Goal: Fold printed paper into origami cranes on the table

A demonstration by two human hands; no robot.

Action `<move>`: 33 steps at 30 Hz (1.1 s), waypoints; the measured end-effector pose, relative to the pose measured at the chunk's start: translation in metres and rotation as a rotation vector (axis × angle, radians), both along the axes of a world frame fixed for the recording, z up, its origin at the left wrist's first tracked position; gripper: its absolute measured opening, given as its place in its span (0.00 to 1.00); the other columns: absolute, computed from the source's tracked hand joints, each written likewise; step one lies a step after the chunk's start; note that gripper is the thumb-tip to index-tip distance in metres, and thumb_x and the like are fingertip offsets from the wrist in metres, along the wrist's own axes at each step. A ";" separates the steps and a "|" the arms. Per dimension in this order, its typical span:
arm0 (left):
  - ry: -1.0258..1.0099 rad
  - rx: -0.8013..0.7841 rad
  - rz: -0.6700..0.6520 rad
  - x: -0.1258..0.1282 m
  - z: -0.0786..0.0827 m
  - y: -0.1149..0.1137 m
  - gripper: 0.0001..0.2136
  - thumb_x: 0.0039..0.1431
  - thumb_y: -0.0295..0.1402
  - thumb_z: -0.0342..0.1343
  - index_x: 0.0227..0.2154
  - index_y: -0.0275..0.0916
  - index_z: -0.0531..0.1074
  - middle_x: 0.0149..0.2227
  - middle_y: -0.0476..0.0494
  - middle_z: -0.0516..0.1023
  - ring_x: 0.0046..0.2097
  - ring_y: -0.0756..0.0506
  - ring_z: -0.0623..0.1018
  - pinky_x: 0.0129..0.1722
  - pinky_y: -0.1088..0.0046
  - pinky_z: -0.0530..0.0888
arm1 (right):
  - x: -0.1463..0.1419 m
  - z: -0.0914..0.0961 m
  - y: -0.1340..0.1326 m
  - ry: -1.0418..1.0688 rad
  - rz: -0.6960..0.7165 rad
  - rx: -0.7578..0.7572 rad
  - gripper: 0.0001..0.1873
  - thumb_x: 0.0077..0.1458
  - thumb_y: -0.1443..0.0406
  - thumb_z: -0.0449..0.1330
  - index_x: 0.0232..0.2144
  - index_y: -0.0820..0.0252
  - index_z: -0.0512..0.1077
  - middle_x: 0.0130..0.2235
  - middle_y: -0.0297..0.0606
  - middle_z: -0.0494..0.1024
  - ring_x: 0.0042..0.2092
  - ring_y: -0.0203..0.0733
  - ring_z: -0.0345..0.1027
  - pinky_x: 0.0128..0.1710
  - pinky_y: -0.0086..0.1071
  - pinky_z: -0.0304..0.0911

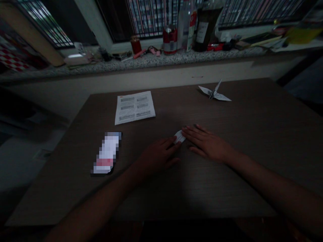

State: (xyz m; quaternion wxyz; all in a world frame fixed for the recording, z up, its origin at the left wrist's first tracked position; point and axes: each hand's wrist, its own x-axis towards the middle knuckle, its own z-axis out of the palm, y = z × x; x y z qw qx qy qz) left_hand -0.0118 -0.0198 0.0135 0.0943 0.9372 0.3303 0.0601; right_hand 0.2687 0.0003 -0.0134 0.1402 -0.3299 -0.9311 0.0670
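A small folded piece of white paper (pixel 179 136) lies on the dark wooden table (pixel 227 188) near its middle. My left hand (pixel 158 155) rests on the table just left of it, fingertips touching the paper's near edge, fingers curled and pressed down. My right hand (pixel 205 144) lies flat on the table right of the paper, fingers stretched out and together, tips touching its far edge. Neither hand lifts the paper.
A finished paper crane (pixel 215 93) stands at the back right of the table. A printed sheet (pixel 134 107) lies at the back left, a blurred phone-like object (pixel 107 153) at the left. Behind, a stone sill (pixel 151 60) carries cans, bottles and clutter.
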 end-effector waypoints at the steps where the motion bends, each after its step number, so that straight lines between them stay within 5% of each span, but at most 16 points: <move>1: 0.005 -0.002 0.003 0.001 0.001 -0.001 0.26 0.71 0.44 0.53 0.67 0.38 0.63 0.69 0.31 0.64 0.66 0.33 0.69 0.62 0.52 0.71 | -0.004 0.000 -0.001 0.010 0.019 -0.009 0.35 0.71 0.57 0.52 0.74 0.57 0.48 0.73 0.48 0.56 0.73 0.51 0.48 0.72 0.57 0.46; 11: -0.014 -0.010 -0.008 0.000 -0.001 -0.003 0.27 0.72 0.43 0.53 0.68 0.37 0.60 0.70 0.32 0.62 0.67 0.34 0.68 0.63 0.53 0.70 | -0.020 -0.005 -0.007 0.062 0.069 -0.107 0.38 0.72 0.55 0.51 0.75 0.58 0.42 0.74 0.49 0.51 0.74 0.48 0.45 0.72 0.53 0.47; 21: 0.057 -0.011 0.008 0.003 0.002 -0.004 0.24 0.73 0.39 0.52 0.67 0.36 0.62 0.70 0.30 0.62 0.66 0.33 0.69 0.62 0.53 0.71 | -0.008 -0.008 0.006 0.029 -0.168 -0.048 0.36 0.73 0.53 0.48 0.75 0.55 0.41 0.74 0.47 0.51 0.73 0.50 0.47 0.72 0.54 0.49; 33: 0.029 0.031 0.033 0.005 -0.003 -0.004 0.25 0.72 0.41 0.52 0.67 0.39 0.62 0.67 0.30 0.65 0.63 0.34 0.71 0.60 0.53 0.72 | -0.002 -0.008 0.009 0.081 -0.162 -0.081 0.34 0.73 0.55 0.47 0.75 0.53 0.43 0.74 0.47 0.52 0.74 0.51 0.47 0.71 0.57 0.48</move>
